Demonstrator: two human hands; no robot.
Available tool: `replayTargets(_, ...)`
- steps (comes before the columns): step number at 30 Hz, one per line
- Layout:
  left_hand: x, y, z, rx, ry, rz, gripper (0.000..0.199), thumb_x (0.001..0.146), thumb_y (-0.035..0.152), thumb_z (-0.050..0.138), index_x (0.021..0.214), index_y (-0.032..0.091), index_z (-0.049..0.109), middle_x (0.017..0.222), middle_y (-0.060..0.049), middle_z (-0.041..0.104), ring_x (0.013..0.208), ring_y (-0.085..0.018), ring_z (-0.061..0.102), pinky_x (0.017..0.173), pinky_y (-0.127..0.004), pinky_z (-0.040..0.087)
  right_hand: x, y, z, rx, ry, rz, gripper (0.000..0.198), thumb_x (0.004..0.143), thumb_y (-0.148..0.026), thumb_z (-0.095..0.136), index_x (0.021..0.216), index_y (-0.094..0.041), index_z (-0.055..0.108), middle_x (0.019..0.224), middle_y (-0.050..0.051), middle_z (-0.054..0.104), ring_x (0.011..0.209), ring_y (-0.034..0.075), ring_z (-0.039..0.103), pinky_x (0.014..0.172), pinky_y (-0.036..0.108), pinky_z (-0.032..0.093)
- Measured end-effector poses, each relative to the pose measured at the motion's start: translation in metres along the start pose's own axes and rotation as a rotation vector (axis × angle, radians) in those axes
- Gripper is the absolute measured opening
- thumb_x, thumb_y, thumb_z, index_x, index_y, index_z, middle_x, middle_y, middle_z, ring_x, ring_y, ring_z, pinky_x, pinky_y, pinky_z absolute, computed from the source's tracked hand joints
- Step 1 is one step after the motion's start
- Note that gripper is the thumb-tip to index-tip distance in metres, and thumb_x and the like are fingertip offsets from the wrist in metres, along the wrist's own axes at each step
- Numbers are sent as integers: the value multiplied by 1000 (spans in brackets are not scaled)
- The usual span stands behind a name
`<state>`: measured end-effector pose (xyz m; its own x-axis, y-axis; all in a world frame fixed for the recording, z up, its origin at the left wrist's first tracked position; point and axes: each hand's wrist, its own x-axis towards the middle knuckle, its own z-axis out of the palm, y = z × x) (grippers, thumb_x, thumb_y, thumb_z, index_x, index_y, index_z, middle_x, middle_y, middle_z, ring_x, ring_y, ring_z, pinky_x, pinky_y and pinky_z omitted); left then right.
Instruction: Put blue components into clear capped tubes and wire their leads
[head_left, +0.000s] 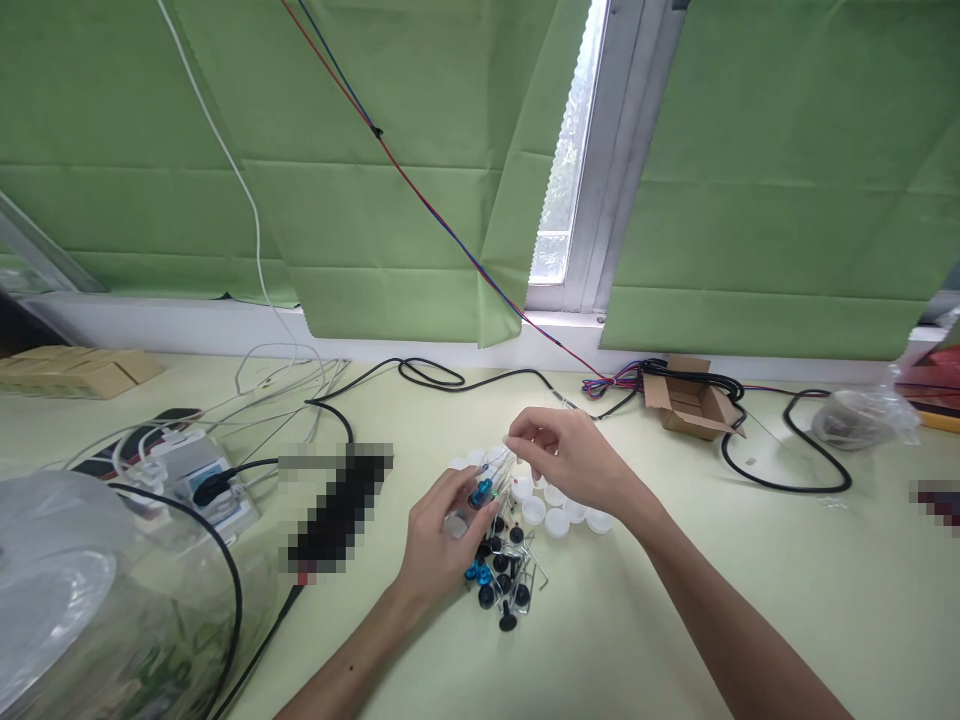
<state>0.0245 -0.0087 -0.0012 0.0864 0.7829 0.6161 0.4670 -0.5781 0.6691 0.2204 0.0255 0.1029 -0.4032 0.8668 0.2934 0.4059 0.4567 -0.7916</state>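
Cradling a small clear plastic bag (492,470) w/ shiny blue metal part (480,493), L hand (442,525) prob. steadies it; R hand (570,455) pinched narrow at 1 o'clock, can't tell on what. Black round-headed knobs (501,563) at 6 o'clock, white round plastic caps (556,522) approx. 4, prob. for easy reach.

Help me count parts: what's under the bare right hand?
White, round, cap-like plastic pieces show beside the right hand; anything directly beneath it is covered.

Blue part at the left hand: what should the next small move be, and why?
Perhaps a gentle pull with the right hand while the left hand steadies the blue part: the right fingertips look pinched just beyond it, though what they grip is unclear.
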Motion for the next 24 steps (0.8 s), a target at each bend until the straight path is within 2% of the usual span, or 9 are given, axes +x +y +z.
replayTargets(2,1,1,0,-113,-50,-104,26,87,26,67,111,19,64,87,-4,61,77,-16,57,68,-28,48,0,2,-2,-13,-5,3,14,91,-22,57,78,-20,61,65,-3,60,54,11,57,55,23,45)
replayTargets(6,4,6,-4,-403,-132,-310,39,85,30,70,121,20,64,115,-11,66,97,-22,63,82,-32,52,1,5,-6,21,16,9,15,91,-21,55,78,-20,60,62,-3,60,51,11,58,54,23,47)
replayTargets(7,5,7,-5,-470,-139,-344,41,83,31,72,122,20,64,113,-11,67,93,-22,64,80,-32,52,2,5,-7,24,29,10,14,91,-20,55,78,-20,60,62,-3,60,51,11,58,54,23,47)
replayTargets(9,7,9,-8,-605,-173,-406,42,84,32,72,123,19,64,94,-8,70,74,-18,64,71,-31,53,3,7,-8,26,53,18,13,90,-20,56,77,-19,60,63,-3,61,51,11,59,54,24,48)
replayTargets(12,11,10,-11,-744,-208,-486,39,86,35,70,120,17,65,73,-4,67,57,-14,59,57,-27,49,4,10,-10,30,64,37,13,89,-21,57,76,-19,60,65,-2,63,50,11,60,54,24,48)
replayTargets(17,13,10,-11,-821,-171,-574,38,85,39,69,116,17,67,75,-5,65,51,-11,52,43,-22,39,5,13,-13,63,30,83,16,88,-26,59,75,-18,61,67,-1,64,51,11,62,52,23,47)
replayTargets(24,10,2,-8,-763,-96,-543,39,83,41,71,114,18,70,62,0,55,52,-12,49,42,-23,35,2,7,-22,228,-102,228,28,91,-35,59,70,-16,59,66,2,64,52,11,60,49,23,45)
